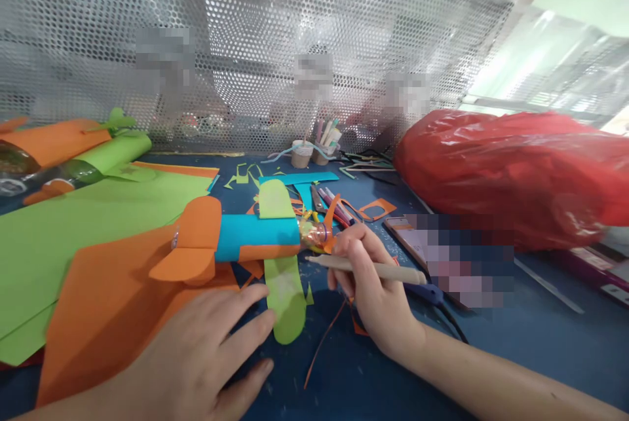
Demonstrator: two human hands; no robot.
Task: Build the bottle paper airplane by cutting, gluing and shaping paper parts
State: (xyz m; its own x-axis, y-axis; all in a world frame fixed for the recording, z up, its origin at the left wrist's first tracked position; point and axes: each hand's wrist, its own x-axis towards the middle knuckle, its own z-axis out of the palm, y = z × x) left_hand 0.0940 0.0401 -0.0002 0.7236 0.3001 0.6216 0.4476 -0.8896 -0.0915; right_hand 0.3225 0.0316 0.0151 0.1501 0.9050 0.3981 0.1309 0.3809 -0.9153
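Note:
A plastic bottle wrapped in blue paper [258,230] lies on its side in the middle. Two light green paper wings [285,300] stick out from it, and an orange paper tail [197,237] sits at its left end. An orange propeller-like strip [330,237] is at the bottle's neck. Spread over orange paper and the table, my left hand [196,342] has its fingers apart near the front wing and holds nothing. My right hand [376,290] grips a beige marker [388,271], its tip pointing left, just below the bottle's neck.
Orange sheets [108,290] and green sheets [73,231] cover the left. Behind them lie two paper-wrapped bottles [63,143]. Scissors [317,198], pens [339,208] and scraps lie beyond the bottle. A phone [422,251], glue gun [425,291] and red bag [491,179] are rightward.

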